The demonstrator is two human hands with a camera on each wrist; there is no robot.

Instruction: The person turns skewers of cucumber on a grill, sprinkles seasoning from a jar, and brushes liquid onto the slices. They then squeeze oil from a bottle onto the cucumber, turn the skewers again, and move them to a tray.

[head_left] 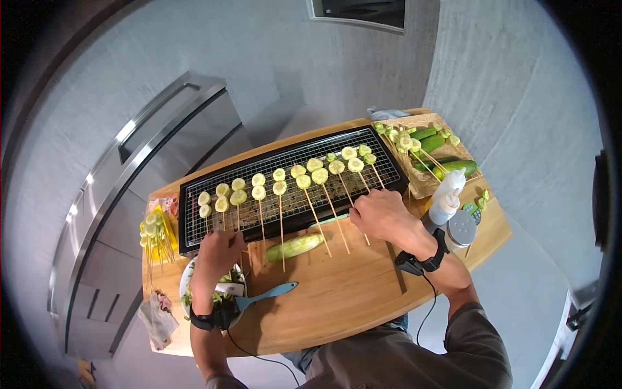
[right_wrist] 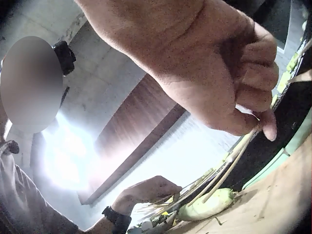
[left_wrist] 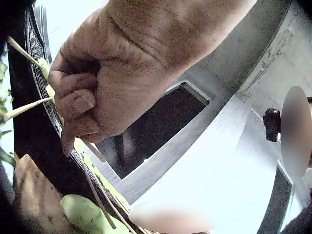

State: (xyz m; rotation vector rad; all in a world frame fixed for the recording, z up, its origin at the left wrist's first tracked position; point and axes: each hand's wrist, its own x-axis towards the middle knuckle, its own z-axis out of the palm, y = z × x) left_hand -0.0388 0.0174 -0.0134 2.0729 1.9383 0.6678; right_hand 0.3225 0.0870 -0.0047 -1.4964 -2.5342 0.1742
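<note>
Cucumber-slice skewers lie in a row across the black grill [head_left: 285, 223], handles pointing toward the person. At the grill's near left edge, the left hand [head_left: 215, 259] [left_wrist: 117, 73] has curled fingers and pinches a skewer stick [left_wrist: 95, 150], its grip partly hidden. The right hand [head_left: 387, 215] [right_wrist: 204, 73] pinches a thin skewer stick [right_wrist: 239, 151] between thumb and forefinger, near the grill's front right; its other fingers are curled. A pale peeled cucumber [head_left: 295, 247] [right_wrist: 207, 204] lies between the hands, in front of the grill.
A bowl of green scraps [head_left: 187, 275] and a blue-handled tool [head_left: 272, 292] sit near the left forearm. More skewers [head_left: 153, 230] stand at far left. Whole cucumbers [head_left: 457, 168] lie on a board at back right. Squeeze bottles [head_left: 444, 207] and a shaker [head_left: 461, 228] stand beside the right wrist.
</note>
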